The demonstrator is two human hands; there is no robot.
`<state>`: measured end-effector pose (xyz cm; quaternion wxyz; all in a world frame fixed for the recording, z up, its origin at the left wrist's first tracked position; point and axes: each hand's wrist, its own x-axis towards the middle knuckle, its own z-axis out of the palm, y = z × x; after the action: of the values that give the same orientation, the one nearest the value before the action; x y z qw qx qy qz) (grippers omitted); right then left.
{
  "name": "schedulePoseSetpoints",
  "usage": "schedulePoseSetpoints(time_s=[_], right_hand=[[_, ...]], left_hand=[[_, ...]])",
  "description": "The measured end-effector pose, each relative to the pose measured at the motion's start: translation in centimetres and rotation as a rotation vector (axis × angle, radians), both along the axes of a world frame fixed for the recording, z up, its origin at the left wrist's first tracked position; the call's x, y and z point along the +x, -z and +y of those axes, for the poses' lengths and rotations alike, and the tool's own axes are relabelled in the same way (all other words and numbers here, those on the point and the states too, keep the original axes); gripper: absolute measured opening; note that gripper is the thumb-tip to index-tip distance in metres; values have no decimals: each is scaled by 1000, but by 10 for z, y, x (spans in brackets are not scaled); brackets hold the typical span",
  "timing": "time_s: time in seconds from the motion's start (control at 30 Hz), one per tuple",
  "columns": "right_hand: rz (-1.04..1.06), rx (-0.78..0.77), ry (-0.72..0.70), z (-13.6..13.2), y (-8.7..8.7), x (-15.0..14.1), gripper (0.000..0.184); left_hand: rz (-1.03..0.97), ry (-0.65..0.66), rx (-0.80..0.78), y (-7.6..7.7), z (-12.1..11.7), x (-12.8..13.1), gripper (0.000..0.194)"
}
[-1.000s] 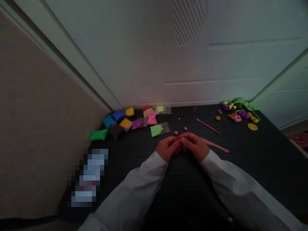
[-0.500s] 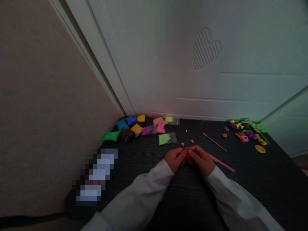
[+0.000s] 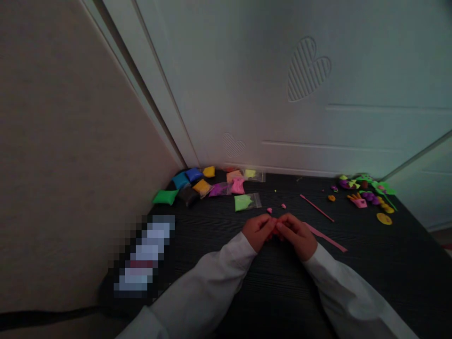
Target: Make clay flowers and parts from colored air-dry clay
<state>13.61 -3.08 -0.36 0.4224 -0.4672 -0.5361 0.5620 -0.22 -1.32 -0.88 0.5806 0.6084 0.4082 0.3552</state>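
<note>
My left hand and my right hand meet above the dark table, fingertips pinched together. Between them is a small piece of reddish-pink clay, mostly covered by the fingers, so its shape is hard to make out. Just beyond the fingertips lie two small pink clay bits. A flat pink modelling tool rests beside my right hand, its near end partly behind the fingers. Farther back is a thin pink stick tool, lying at a slant.
Several bags of coloured clay line the table's back left, with a light green clay bag closest to my hands. Small finished clay figures cluster at the back right. A blurred-out bright screen lies left. A white panel rises behind the dark table.
The view has shifted slightly, so the scene sits a little further right. Both hands stay together on the clay, with only small finger movement.
</note>
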Motion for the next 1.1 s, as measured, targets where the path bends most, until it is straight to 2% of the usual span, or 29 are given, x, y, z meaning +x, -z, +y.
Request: schedulePoseSetpoints(time_s=[0.2, 0.43, 0.53, 0.83, 1.1], right_hand=[[-61, 39, -18, 0, 0, 1, 23], [-449, 211, -13, -2, -2, 4, 25], [-551, 256, 8, -1, -3, 4, 25], [-463, 239, 234, 2, 6, 4, 27], [-411, 244, 189, 1, 1, 2, 25]], left_hand=[[-87, -14, -86, -2, 0, 1, 31], [-76, -72, -90, 0, 4, 0, 30], [-102, -63, -141, -1, 7, -2, 32], [-230, 13, -284, 5, 13, -4, 29], [-178, 2, -241, 5, 11, -3, 30]])
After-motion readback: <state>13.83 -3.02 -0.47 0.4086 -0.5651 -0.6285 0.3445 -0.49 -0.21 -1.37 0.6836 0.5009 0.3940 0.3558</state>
